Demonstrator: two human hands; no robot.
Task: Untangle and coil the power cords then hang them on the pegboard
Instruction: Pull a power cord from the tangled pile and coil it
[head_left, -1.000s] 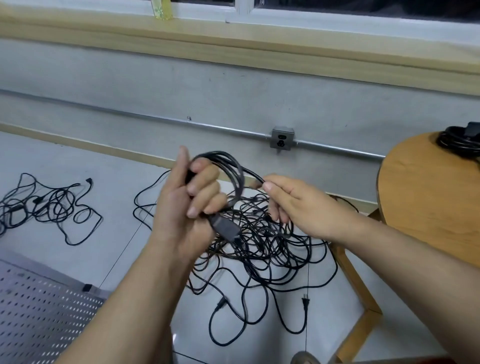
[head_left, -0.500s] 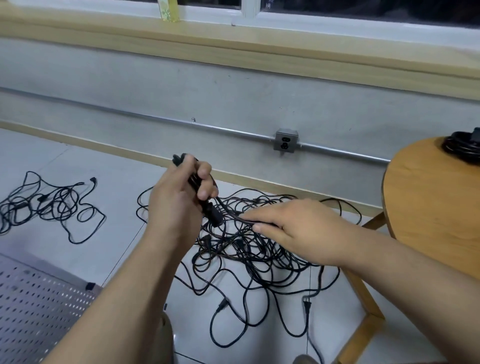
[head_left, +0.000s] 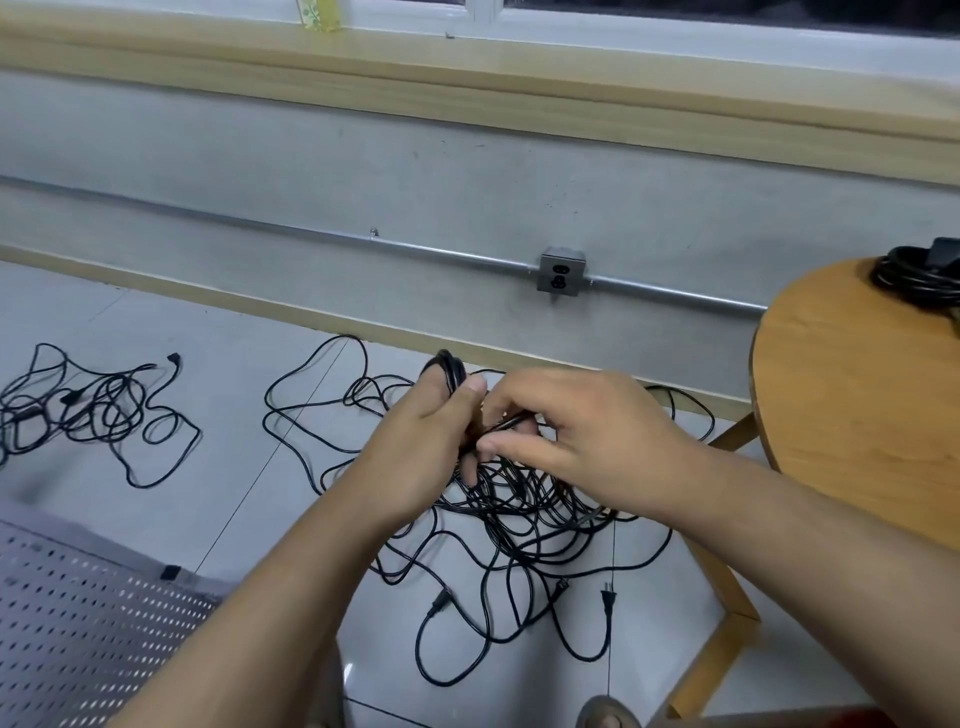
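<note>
L hand (head_left: 415, 447) over floor tangle (head_left: 519, 525), curled tight round coiled cord (head_left: 451, 370), R hand (head_left: 587, 431) alongside, thumb+forefinger pinching cord strand (head_left: 511, 422), forearms angled inward

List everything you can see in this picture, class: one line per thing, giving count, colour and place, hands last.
large tangle: one, black, floor centre
small coil: one, black, raised above the large tangle
small tangle: one, black, floor left
table: one, wooden, right
coiled cord: one, black, on the table
pegboard: one, grey, lower left
wall socket: one, grey, back centre
left hand: one, grips the small coil
right hand: one, pinches a black strand
</note>
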